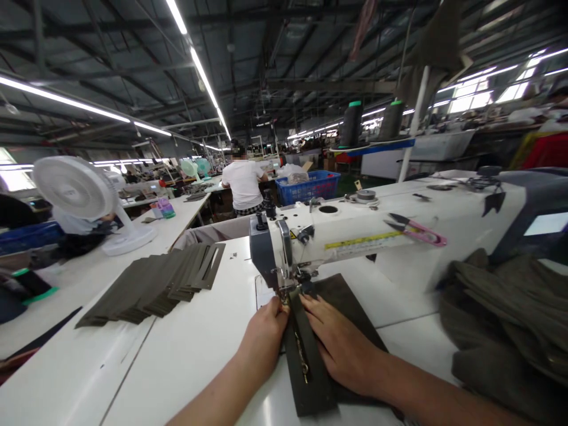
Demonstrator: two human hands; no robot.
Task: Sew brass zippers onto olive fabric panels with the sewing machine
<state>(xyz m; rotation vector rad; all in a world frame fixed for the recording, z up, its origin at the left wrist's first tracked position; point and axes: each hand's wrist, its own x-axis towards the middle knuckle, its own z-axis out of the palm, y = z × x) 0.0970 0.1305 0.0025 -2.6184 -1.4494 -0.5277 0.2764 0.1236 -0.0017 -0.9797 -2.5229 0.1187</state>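
Fingers (281, 309) of the left hand (261, 342) curled down on the edge of a dark olive fabric strip (306, 381), right beside the presser foot (284, 291); pinch or plain press impossible to tell from this angle. Right hand (341, 346) unclenched and lying flat, its fingers spread over the strip and a wider olive fabric panel (344, 290) beneath it. Both pieces on the white sewing table (186, 355), at lower centre of the frame, running back under the foot of the sewing machine (284, 236). Down the strip's middle, a narrow metallic line (302, 364), too small to identify. Sound handling, by the look of it: even, flat pressure from the right palm, left fingertips close to the foot yet clear of the needle, and the layers square to the machine, neither dragged nor bunched. To the left of the machine, a fanned stack of cut olive strips (151, 285). On the machine bed, pink-handled thread snips (417, 231). At right edge, a heap of olive cloth (501, 319). Farther off at upper centre, a co-worker (243, 184) in a white shirt beside a blue plastic basket (308, 187).
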